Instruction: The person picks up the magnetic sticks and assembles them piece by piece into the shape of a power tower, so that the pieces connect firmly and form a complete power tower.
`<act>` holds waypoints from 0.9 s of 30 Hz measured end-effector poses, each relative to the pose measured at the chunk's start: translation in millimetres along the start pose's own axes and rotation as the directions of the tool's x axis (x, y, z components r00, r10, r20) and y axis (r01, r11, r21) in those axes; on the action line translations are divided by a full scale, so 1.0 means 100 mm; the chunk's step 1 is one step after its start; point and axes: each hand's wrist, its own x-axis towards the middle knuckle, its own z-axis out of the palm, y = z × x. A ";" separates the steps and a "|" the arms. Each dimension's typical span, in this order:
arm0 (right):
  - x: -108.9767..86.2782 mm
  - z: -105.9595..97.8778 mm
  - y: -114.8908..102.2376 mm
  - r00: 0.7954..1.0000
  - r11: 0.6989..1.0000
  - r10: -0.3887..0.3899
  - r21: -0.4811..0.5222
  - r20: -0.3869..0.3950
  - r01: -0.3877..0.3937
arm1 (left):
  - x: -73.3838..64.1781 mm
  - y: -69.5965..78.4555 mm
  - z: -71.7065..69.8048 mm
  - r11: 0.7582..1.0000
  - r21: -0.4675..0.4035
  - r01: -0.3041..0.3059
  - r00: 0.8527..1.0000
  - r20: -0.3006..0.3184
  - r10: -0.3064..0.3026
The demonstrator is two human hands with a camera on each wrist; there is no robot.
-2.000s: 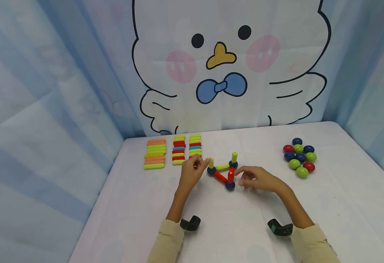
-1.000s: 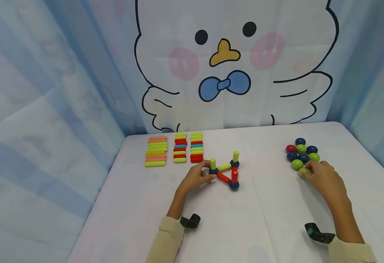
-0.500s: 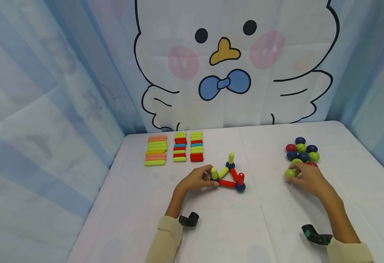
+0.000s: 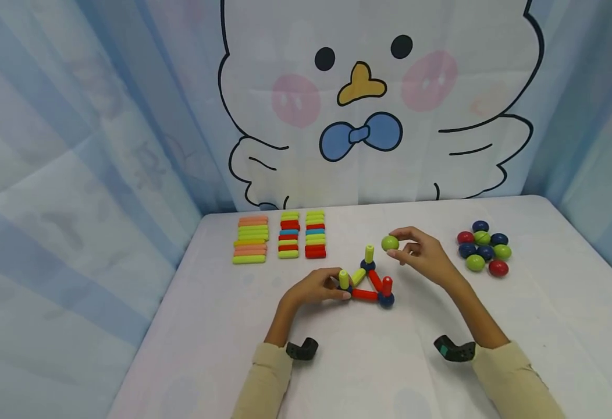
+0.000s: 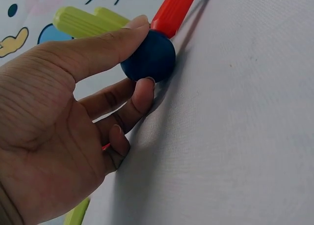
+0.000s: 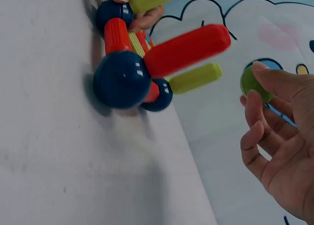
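Observation:
A triangular frame of navy balls joined by red and yellow-green rods lies mid-table, with a red rod (image 4: 365,295) along its front side. From each corner ball a short rod stands upright, two yellow-green and one red (image 6: 189,49). My left hand (image 4: 316,286) pinches the navy ball (image 5: 149,57) at the left corner between thumb and fingers. My right hand (image 4: 429,256) holds a green ball (image 4: 390,243) between thumb and fingertips, raised just behind and right of the frame. The right wrist view shows that green ball (image 6: 256,85) beyond the upright rods.
Coloured rods lie in three stacked rows at the back left, orange and yellow-green rods (image 4: 251,240) outermost. At the right rests a cluster of navy, green and red balls, a red ball (image 4: 498,268) in front. A printed curtain (image 4: 358,174) hangs behind the table.
My right hand went from the frame to the ball cluster, picked up a green ball and brought it back left. My left hand took hold of the left corner ball, and the frame turned slightly.

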 end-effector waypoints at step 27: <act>-0.08 -0.05 0.15 0.952 0.935 0.018 -0.333 -0.306 -0.124 | -0.01 0.00 0.03 0.999 0.004 0.031 0.999 -0.017 -0.031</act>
